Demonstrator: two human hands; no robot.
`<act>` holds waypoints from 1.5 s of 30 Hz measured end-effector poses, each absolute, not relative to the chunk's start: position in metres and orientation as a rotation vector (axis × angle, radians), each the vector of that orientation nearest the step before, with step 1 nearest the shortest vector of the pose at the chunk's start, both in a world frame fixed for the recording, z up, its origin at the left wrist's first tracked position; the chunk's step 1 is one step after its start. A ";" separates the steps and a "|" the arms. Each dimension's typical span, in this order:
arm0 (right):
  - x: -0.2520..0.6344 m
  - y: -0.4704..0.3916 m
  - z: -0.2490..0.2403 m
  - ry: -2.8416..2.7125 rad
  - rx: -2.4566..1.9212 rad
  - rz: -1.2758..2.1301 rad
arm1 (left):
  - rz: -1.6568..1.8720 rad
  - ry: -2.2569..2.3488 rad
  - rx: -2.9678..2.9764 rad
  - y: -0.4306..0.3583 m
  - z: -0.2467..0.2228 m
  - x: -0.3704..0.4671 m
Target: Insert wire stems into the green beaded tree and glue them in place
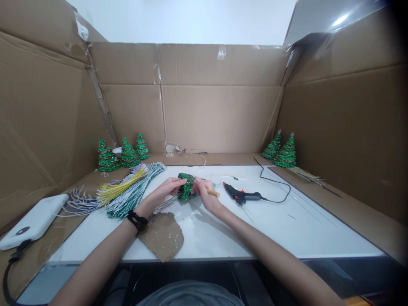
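Between my hands, above the white board, lies a small green beaded Christmas tree (186, 192) with a red line across it, tipped on its side. The fingers of my left hand (169, 189) pinch its left side, where thin wires trail out beneath. My right hand (205, 194) is closed around a tool with a tan wooden handle (213, 192) and sits against the tree's right side. The tool's tip is hidden by the fingers and the tree. A black glue gun (242, 195) with a red tip rests on the board to the right.
Bundles of green-white (135, 193) and yellow wires (123, 185) lie left. Finished trees stand at back left (128, 154) and back right (286, 154). A cardboard scrap (163, 238) is in front, a white power bank (33, 221) far left. Cardboard walls (223, 119) enclose the board.
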State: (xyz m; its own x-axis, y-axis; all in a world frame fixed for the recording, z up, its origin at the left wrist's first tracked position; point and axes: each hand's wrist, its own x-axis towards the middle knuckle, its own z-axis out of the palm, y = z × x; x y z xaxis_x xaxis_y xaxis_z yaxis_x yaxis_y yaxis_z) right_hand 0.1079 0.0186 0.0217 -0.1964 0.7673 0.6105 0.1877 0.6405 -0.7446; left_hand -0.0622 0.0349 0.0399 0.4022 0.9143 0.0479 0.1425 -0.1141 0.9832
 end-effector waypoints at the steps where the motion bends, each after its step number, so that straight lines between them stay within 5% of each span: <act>1: 0.108 0.019 0.022 -1.733 -0.801 0.636 | 0.910 1.014 1.572 0.034 0.042 -0.062; 20: 0.113 0.016 0.028 -1.845 -0.792 0.537 | 1.024 1.298 2.021 0.054 0.035 -0.071; 35: 0.122 0.047 0.011 -1.944 -1.396 0.439 | 1.040 1.439 2.285 0.059 0.026 -0.077; 45: 0.114 0.030 0.021 -2.032 -1.420 0.368 | 1.040 1.265 2.130 0.063 0.026 -0.083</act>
